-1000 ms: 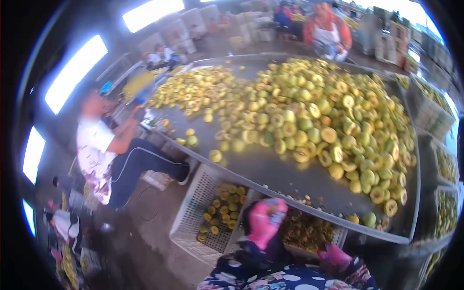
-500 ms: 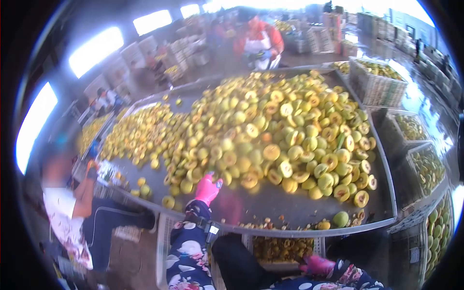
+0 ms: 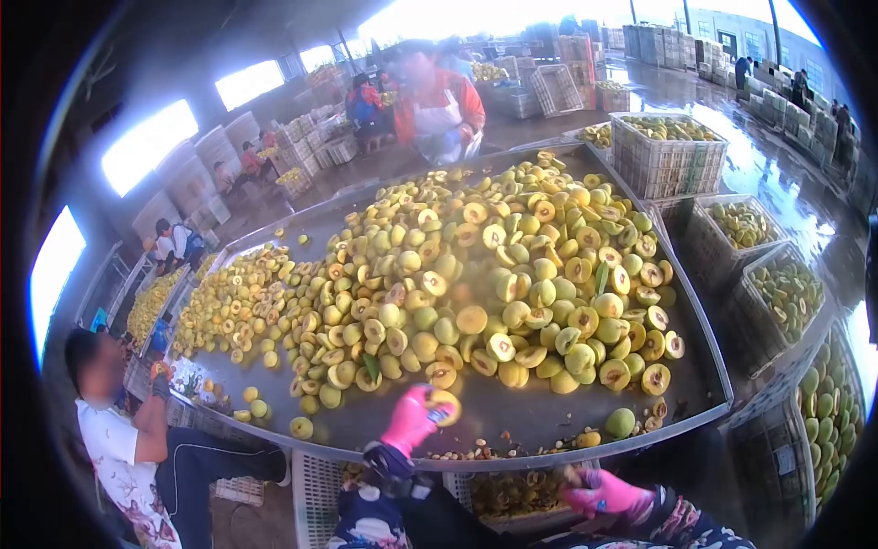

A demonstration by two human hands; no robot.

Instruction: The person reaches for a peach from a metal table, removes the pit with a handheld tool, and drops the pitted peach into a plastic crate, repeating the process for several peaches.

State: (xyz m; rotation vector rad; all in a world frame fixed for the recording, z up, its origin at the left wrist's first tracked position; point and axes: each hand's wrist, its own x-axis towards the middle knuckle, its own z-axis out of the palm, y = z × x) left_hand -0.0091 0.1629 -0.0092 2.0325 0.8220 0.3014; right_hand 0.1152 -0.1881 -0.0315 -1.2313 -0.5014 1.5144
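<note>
My left hand [image 3: 409,421], in a pink glove, is closed around a yellow peach half [image 3: 446,408] above the near side of the metal table [image 3: 366,426]. Behind it spreads a big heap of halved yellow-green peaches [image 3: 471,319], many with their brown pit hollows facing up. My right hand [image 3: 611,495], also gloved in pink, is closed below the table's front edge, close to a crate of brownish scraps [image 3: 512,494]. A small brownish bit shows at its fingertips; I cannot tell what it is.
A whole green peach [image 3: 620,422] lies near the front rim among small scraps. Crates filled with fruit [image 3: 672,156] line the right side. One person [image 3: 128,430] sits at the left, handling fruit; another, in an orange top [image 3: 439,114], stands across the table.
My left hand has come back from the heap towards me and now has a peach half in it. My right hand has risen slightly. The view has shifted.
</note>
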